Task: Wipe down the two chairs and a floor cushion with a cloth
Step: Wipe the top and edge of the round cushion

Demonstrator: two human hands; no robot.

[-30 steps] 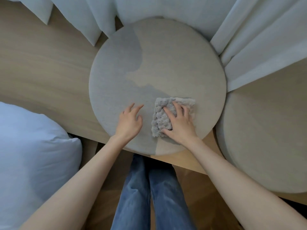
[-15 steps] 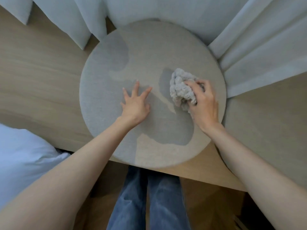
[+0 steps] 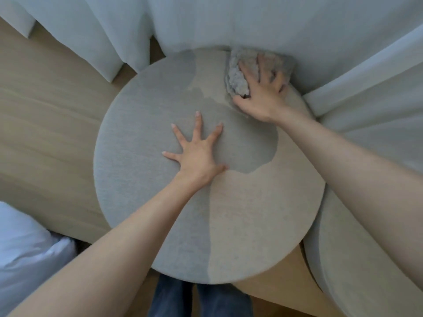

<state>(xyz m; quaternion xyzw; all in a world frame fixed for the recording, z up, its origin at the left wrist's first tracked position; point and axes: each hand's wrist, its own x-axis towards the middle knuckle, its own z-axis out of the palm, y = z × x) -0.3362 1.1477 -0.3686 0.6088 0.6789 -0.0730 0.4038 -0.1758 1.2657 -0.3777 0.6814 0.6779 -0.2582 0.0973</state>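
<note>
A round beige-grey cushioned seat (image 3: 251,225) fills the middle of the view. My left hand (image 3: 196,154) lies flat on its centre with the fingers spread wide. A fluffy grey cloth (image 3: 238,76) sits at the seat's far right edge, against the curtain. My right hand (image 3: 263,92) presses down on the cloth with straight, splayed fingers. A second round seat (image 3: 357,271) of the same fabric touches the first at the lower right, partly behind my right forearm.
White curtains (image 3: 229,21) hang along the far side and drape down at the right. Both seats rest on a light wooden platform (image 3: 45,124). A white pillow (image 3: 25,248) lies at the lower left. My jeans-clad legs (image 3: 199,300) stand below the seat.
My right hand has swept the cloth from the seat's near edge up to its far right edge by the curtain. My left hand slid to the seat's centre and spread its fingers.
</note>
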